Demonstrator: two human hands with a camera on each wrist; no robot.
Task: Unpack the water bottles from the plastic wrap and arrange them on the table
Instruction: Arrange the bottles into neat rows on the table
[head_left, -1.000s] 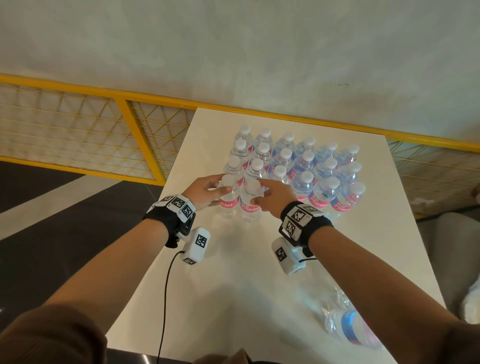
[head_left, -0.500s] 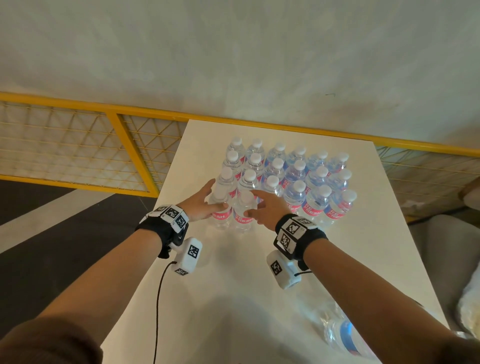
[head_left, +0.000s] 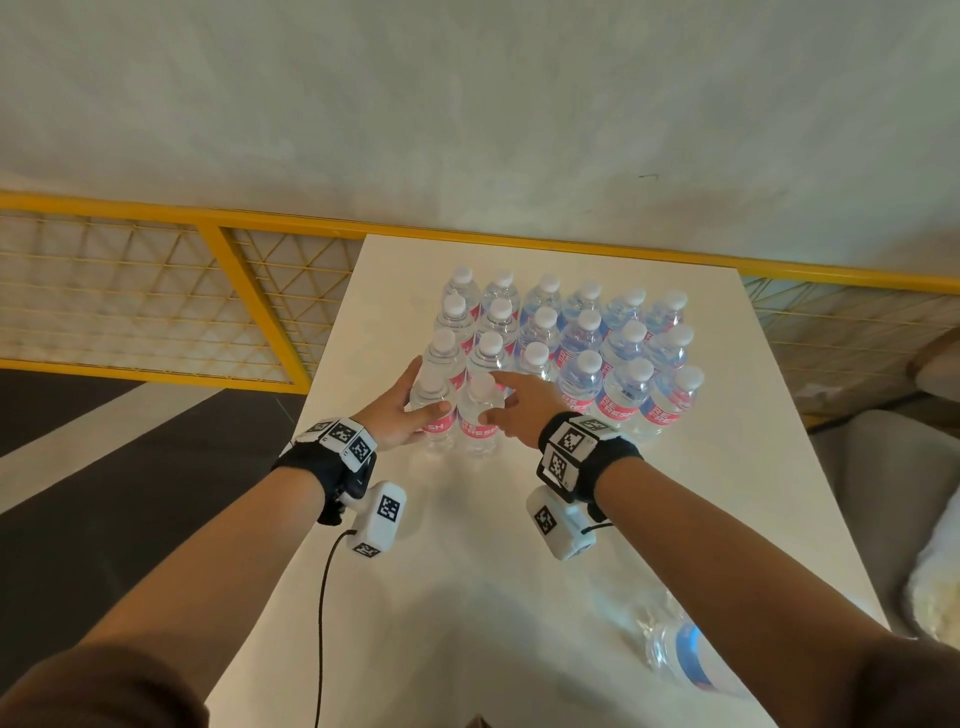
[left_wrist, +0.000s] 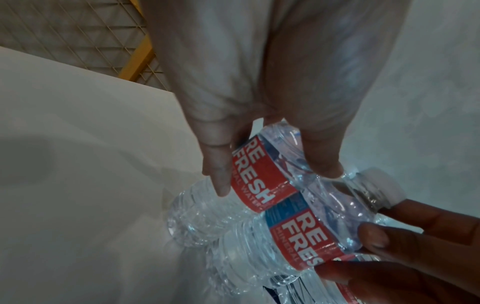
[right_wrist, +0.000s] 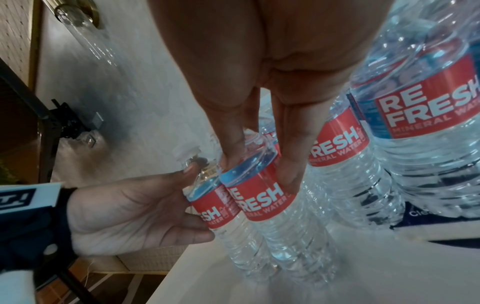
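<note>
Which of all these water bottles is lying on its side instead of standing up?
The lone bottle at the table's near right corner, under the right forearm. It lies flat, apart from the upright block of bottles.

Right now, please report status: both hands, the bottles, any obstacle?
Left hand grips front-left bottle. Right hand grips bottle beside it. Both upright on table, joining the block. Nothing in the way.
</note>
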